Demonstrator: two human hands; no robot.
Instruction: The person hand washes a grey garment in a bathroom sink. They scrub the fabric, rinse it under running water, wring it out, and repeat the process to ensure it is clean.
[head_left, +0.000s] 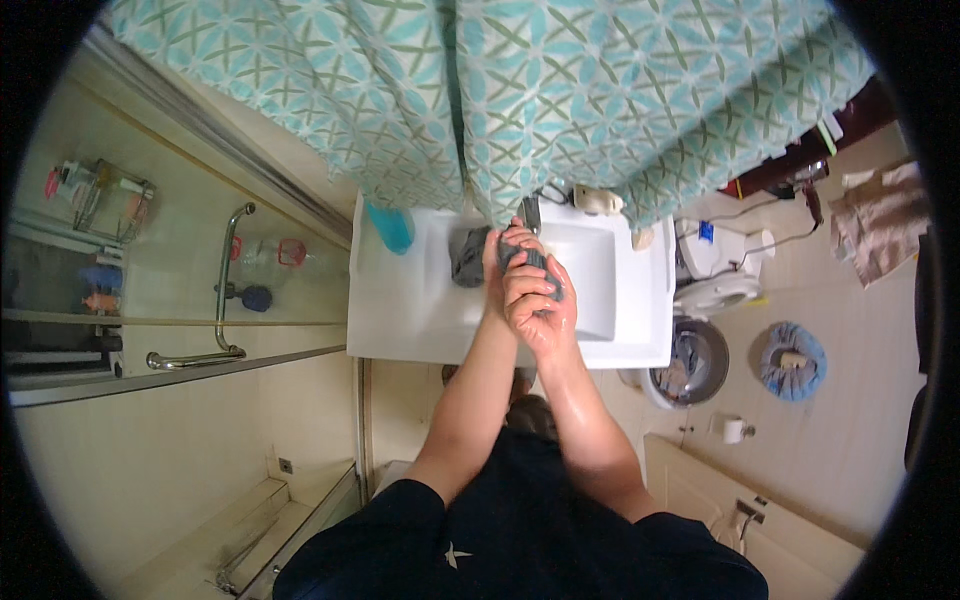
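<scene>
Both my hands are wet and pressed together over the white washbasin (592, 289), close to the faucet (532, 213). My right hand (541, 300) has its fingers curled around a bunched dark grey cloth (531, 259). Against the cloth's other side lies my left hand (498, 262), partly hidden by the right; its fingers show near the top of the bundle. A second dark grey cloth (469, 257) rests in the basin, just left of my hands.
A patterned curtain (540, 97) hangs over the basin's far edge. A turquoise bottle (390, 227) lies at the left rim. Right of the basin are a toilet (718, 292) and a bucket holding cloths (690, 364). A metal grab bar (223, 277) is at left.
</scene>
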